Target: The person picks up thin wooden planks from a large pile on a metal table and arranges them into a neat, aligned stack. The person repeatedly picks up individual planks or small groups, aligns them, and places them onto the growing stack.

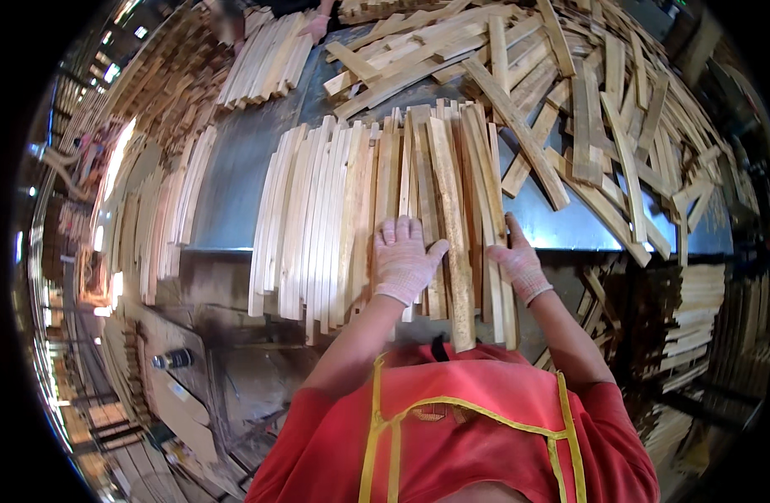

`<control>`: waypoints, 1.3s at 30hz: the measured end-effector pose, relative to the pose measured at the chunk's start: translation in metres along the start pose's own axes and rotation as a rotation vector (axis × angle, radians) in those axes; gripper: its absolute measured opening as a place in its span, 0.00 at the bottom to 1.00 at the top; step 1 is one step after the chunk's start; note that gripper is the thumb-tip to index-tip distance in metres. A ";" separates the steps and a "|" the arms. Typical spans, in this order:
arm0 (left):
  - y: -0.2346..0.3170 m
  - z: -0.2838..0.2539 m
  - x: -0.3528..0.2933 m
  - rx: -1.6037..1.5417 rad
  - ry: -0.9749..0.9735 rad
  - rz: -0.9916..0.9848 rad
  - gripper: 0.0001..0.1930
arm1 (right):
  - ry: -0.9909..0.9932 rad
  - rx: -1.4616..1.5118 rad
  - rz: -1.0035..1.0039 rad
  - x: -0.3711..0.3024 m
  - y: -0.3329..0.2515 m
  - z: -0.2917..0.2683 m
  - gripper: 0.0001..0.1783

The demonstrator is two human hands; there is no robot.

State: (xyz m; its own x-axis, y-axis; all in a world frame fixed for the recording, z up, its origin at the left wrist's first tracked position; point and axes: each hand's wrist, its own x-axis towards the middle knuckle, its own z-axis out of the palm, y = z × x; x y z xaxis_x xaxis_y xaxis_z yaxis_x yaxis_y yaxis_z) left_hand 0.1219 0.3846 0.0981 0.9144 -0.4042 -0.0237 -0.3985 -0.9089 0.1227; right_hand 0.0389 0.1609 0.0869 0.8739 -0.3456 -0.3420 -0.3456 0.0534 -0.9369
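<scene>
A row of long, narrow wooden strips lies side by side on the metal table, near ends jutting past its front edge. My left hand, in a pale pinkish work glove, rests flat on top of the row with fingers stretched out and thumb apart. One rough-edged strip lies at a slight slant just right of that thumb. My right hand, gloved the same way, is against the row's right side, thumb and fingers apart. Its fingers are partly hidden, but it does not appear closed around any strip.
Loose boards lie jumbled at the back right of the metal table. A neat row of strips sits at the back left, near another person's gloved hand. More stacked wood stands low at the right. A dark bottle is at lower left.
</scene>
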 end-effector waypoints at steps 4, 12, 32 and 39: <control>0.060 -0.019 0.003 -0.231 -0.170 -0.125 0.41 | -0.040 -0.321 0.014 0.010 -0.012 -0.001 0.58; 0.113 -0.002 0.002 -0.848 0.032 -0.403 0.35 | -0.255 0.096 0.087 0.010 -0.031 -0.011 0.60; 0.092 -0.047 0.028 -0.166 -0.184 -0.140 0.52 | -0.097 -0.321 0.143 0.057 0.005 -0.051 0.48; 0.087 -0.048 0.039 -0.308 -0.193 -0.203 0.47 | -0.351 -0.469 0.038 0.101 0.019 -0.048 0.41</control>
State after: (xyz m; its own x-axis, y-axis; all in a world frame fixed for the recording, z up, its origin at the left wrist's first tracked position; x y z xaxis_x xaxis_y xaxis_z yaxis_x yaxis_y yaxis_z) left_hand 0.1261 0.2951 0.1552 0.9304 -0.2587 -0.2597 -0.1453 -0.9106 0.3868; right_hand 0.1039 0.0819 0.0377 0.8913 -0.0162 -0.4532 -0.4233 -0.3880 -0.8187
